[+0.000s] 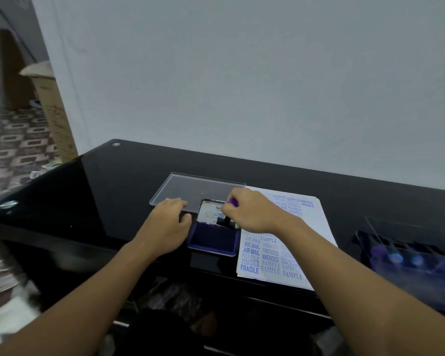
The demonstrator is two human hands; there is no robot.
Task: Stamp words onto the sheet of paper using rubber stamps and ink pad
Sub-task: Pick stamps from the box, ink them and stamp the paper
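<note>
Mid-frame, right hand (252, 211) fingers pinch a purple-handled rubber stamp (233, 202) over an open blue rectangular ink pad (212, 239), left hand (165, 227) alongside, hold unclear; tilting risks patchy inking.

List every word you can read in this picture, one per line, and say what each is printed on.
"AIR MAIL": on the sheet of paper
"AMENDED": same sheet
"FRAGILE": same sheet, near and far ends
"SAMPLE": same sheet, repeated
"Art": on the ink pad lid; the rest is blurred and partly behind the right hand gripping a stamp
</note>
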